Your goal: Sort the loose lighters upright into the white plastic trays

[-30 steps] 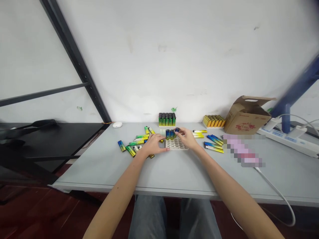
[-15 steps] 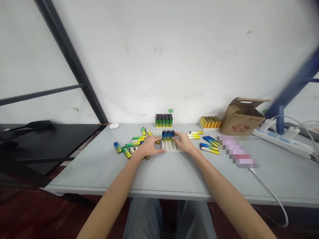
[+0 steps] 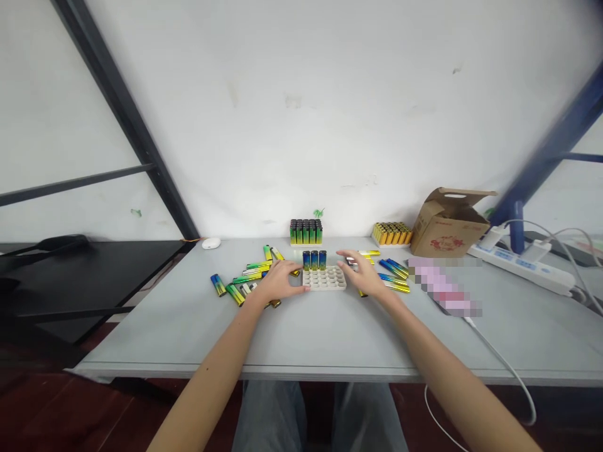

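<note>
White wall behind, grey bench in front; black surface far L. Small white case at the bench's back L. Next, loose cylinders, prob. batteries, strewn on their sides; some could roll if the L wrist or forearm swung into them.

L hand comes in low from the near side, palm down, thumb at the tray's near L corner, fingertips by the far one: grip holds the tray's L end btwn them. White tray lies flat, mid-bench, w/ three blue cylinders upright in its back row. A bump or tray tilt could knock those over. Green block stands behind, by the wall.

R hand is just beside the tray's R end, thumb & index spread, nothing btwn them; a careless sweep could scatter the R-side cylinders beyond it. R forearm slants in from lower R.

Farther R: yellow block, open carton, pixelated pink item, power strip.
</note>
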Demonstrator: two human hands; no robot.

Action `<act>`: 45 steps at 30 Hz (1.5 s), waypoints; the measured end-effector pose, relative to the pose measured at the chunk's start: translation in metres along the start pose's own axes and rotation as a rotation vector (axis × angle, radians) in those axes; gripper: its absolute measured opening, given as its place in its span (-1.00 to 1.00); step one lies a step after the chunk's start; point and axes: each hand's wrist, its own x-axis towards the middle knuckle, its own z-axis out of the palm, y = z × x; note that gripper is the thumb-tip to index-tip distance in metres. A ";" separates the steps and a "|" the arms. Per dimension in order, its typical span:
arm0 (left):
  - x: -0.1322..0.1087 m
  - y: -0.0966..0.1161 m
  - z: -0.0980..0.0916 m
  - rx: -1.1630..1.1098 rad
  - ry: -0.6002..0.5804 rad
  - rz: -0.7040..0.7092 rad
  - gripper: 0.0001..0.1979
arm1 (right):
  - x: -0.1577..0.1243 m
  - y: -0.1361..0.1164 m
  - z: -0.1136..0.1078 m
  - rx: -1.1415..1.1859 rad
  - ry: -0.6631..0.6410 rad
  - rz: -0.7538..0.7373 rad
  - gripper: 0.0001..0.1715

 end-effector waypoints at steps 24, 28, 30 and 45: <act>0.000 -0.001 -0.001 -0.008 0.002 0.034 -0.30 | 0.007 0.012 -0.065 0.055 0.003 0.100 -0.63; 0.001 -0.001 -0.001 -0.002 -0.006 0.041 -0.32 | 0.042 -0.017 -0.019 0.582 0.105 0.254 -0.58; 0.001 -0.001 0.000 0.000 -0.005 0.038 -0.32 | 0.052 -0.025 -0.001 0.781 0.099 0.360 -0.60; -0.002 0.010 -0.005 0.023 -0.021 0.004 -0.32 | 0.040 -0.033 0.006 1.198 -0.116 0.367 -0.47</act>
